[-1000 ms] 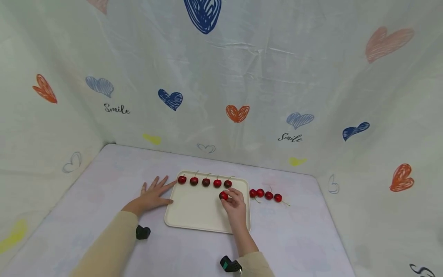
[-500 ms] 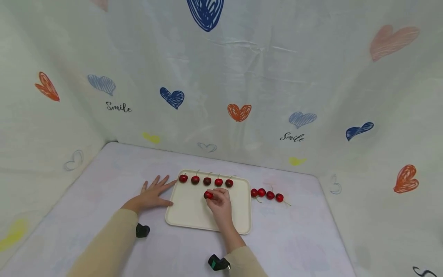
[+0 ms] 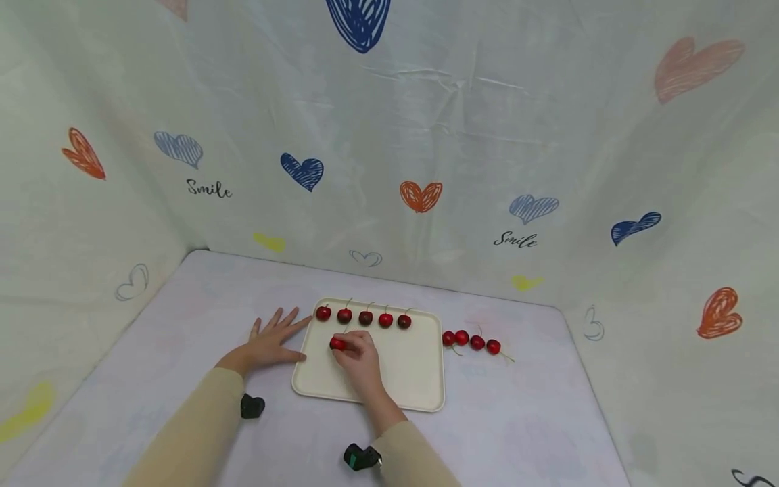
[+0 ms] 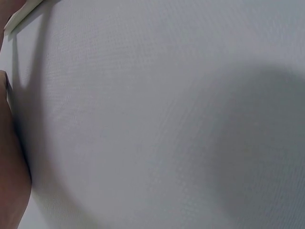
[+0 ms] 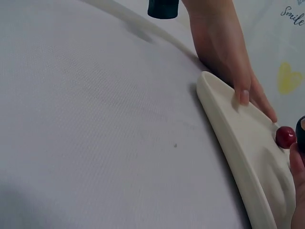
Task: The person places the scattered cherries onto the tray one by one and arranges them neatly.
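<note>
My right hand [image 3: 360,363] pinches a red cherry [image 3: 337,343] between thumb and fingertips, over the left half of a cream rectangular tray [image 3: 404,379]. Along the tray's far edge runs a row of several dark red cherries [image 3: 366,318] with stems. My left hand [image 3: 269,345] lies with fingers spread at the tray's left side. In the right wrist view its thumb overlaps the tray rim [image 5: 224,112], and a cherry [image 5: 285,137] sits just past its fingertips. The left wrist view holds mostly tabletop, with part of the left hand [image 4: 12,167] at its edge.
Several more cherries [image 3: 477,342] with stems lie on the table just right of the tray. The pale table [image 3: 517,419] ends at a hanging cloth [image 3: 462,135] printed with hearts. Black wrist devices [image 3: 361,458] are worn at both sleeves.
My right hand has carried the cherry leftward across the tray, from its right half to its left half. The left hand and the cherries in the row have stayed put.
</note>
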`<state>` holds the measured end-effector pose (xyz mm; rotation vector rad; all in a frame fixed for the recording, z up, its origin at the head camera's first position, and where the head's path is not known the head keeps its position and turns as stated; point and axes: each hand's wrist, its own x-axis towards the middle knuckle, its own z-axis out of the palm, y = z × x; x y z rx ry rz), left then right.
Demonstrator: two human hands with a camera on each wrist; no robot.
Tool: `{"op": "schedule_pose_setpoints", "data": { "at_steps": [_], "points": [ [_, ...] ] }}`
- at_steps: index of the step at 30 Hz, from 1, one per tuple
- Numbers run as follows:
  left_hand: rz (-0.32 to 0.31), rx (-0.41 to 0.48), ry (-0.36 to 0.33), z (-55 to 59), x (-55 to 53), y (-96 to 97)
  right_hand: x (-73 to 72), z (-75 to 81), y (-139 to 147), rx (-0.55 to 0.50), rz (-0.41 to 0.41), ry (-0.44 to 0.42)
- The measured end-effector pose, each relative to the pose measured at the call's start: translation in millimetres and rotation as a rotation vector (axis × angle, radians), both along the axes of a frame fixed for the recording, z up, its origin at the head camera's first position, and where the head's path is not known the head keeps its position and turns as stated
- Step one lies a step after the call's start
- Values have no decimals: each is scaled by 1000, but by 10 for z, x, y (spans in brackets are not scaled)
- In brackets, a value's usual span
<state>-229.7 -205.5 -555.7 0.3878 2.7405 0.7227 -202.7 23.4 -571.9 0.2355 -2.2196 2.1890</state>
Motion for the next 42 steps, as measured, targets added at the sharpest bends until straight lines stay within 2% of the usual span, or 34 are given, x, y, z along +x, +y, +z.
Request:
{"op": "schedule_pose_setpoints", "data": {
  "at_steps": [10, 14, 17, 21, 32, 38, 42],
  "points": [
    [-19, -26, 29, -1, 21, -1, -59, -24, -250, 112, 51, 82],
    [-55, -24, 79, 36, 58, -22, -76, -67, -317, 142, 57, 87],
    [-88, -56, 135, 60, 92, -40, -84, -106, -352, 182, 61, 92],
    [-125, -103, 176, 72, 142, -42, -86, -133, -365, 244, 57, 114],
    [-147, -159, 142, 41, 237, -3, -96, -143, -353, 296, 63, 155],
    [-129, -161, 148, -23, 268, 10, -101, -151, -361, 311, 62, 161],
    [-112, -152, 157, -26, 288, 10, -100, -164, -367, 340, 59, 194]
  ]
}}
